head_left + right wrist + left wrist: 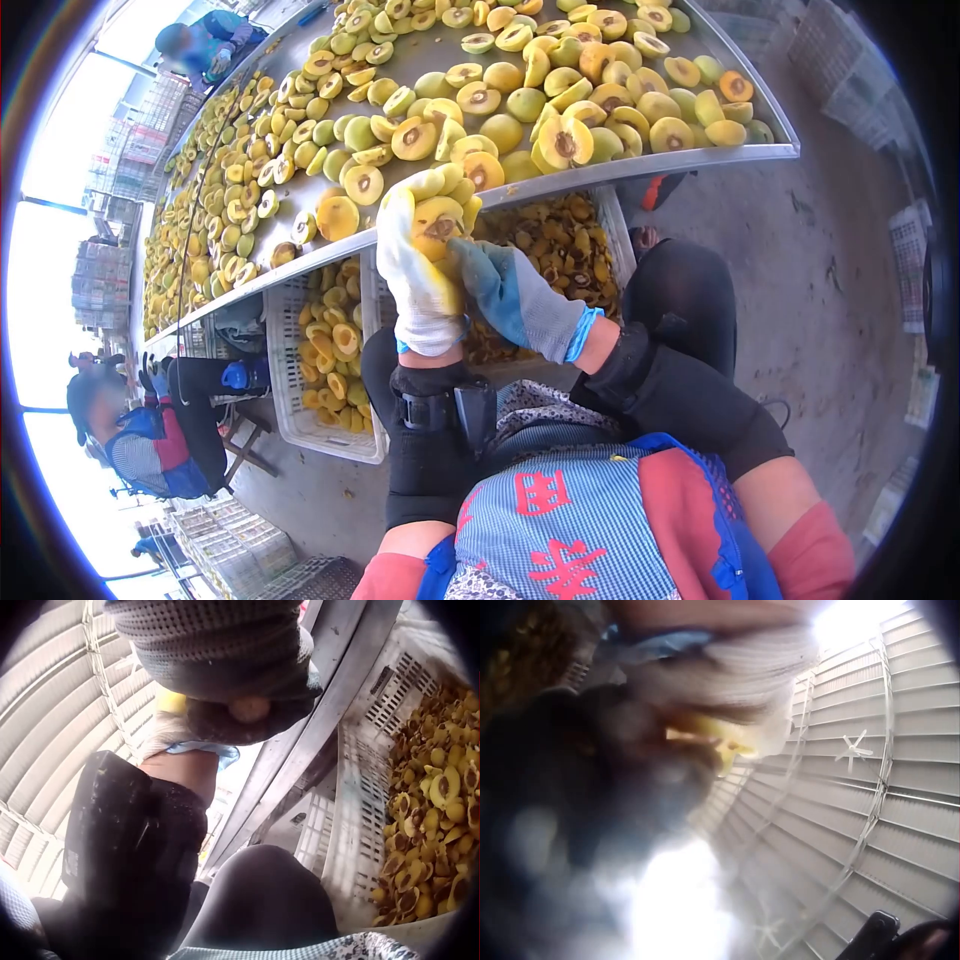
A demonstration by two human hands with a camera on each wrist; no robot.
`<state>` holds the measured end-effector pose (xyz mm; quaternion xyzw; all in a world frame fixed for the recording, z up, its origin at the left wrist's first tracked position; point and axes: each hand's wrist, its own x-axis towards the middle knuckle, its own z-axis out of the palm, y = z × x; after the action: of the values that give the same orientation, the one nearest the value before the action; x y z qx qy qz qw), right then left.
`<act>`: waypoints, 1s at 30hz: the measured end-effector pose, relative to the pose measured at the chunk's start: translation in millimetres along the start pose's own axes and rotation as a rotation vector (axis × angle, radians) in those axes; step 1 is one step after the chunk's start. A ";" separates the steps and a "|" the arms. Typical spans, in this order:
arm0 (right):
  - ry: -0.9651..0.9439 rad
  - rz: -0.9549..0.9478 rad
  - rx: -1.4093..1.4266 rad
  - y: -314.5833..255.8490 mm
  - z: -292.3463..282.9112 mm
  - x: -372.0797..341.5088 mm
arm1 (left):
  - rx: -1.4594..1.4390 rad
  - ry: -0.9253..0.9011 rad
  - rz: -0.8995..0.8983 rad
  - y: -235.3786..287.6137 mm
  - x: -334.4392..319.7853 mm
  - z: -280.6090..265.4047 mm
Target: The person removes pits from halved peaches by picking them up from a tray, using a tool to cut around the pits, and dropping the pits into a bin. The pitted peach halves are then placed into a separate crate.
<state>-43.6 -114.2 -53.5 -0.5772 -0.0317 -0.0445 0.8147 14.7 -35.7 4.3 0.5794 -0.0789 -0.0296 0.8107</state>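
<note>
In the head view the left hand point(420, 275), in a white glove stained yellow, grips a halved yellow fruit point(437, 222) with its brown centre facing up. The right hand point(505, 295), in a grey and blue glove, has its fingers curled at the lower right edge of that fruit; whether it holds a tool or a pit is hidden. Both hands are just in front of the metal table's edge point(560, 180). In the right wrist view the right hand point(225, 667) shows a round pale thing point(249, 709) at its fingers, too unclear to name.
Many halved fruits point(412, 138) cover the metal table. Below it stand a white crate point(290, 400) of fruit halves and another crate point(349, 825) with darker pieces. Other people sit or stand at the left; stacked crates point(235, 545) are at the lower left.
</note>
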 end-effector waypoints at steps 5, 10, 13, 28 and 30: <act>-0.101 0.374 0.016 -36.9 -8.4 -3.4 | 0.241 -0.062 0.192 -12.5 -3.2 -12.0; -0.040 0.232 -0.103 -17.4 -11.0 -3.5 | -0.078 -0.278 -0.115 -4.9 5.1 -25.8; 0.013 0.199 -0.152 -3.6 -3.2 -3.9 | -0.032 -0.210 -0.304 6.3 10.5 -28.7; -0.521 0.882 0.775 -28.2 -22.2 -11.0 | -0.221 -0.009 -0.334 -2.1 2.0 -0.8; -0.559 0.906 0.908 -33.9 -21.0 -12.9 | -0.372 -0.166 -0.228 -14.0 17.3 -24.1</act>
<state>-60.2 -144.7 -30.0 -0.1259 -0.0117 0.4672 0.8751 36.3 -20.2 -15.0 0.4206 -0.0724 -0.1827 0.8857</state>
